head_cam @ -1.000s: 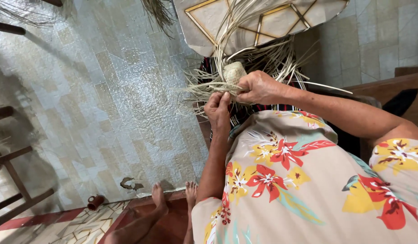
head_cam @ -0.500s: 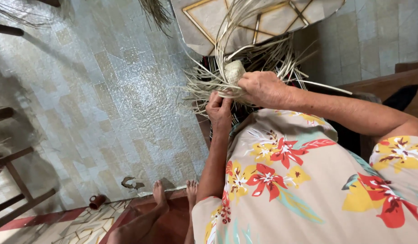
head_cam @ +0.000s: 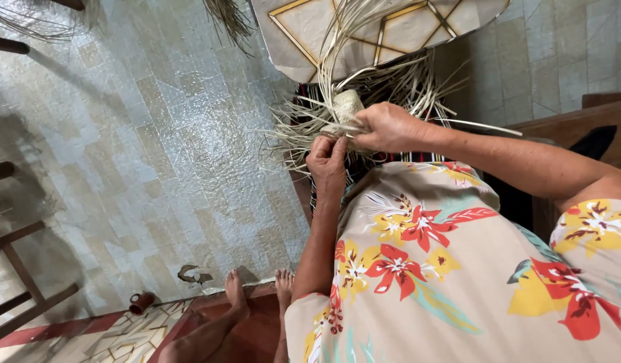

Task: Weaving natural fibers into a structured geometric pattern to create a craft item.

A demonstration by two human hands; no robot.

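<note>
two hands meet on the small woven piece [head_cam: 347,106], held up over your lap, far of the floral dress [head_cam: 458,269]. it's pale, tightly plaited, rounded, with loose straw strands [head_cam: 364,40] fanning out far and left. you look mid-plait: your right hand [head_cam: 389,126] is closed around the piece, your left hand [head_cam: 327,161] pinches a strand just near it. the next crossing would need a firm pull, keeping strands untangled.
</note>
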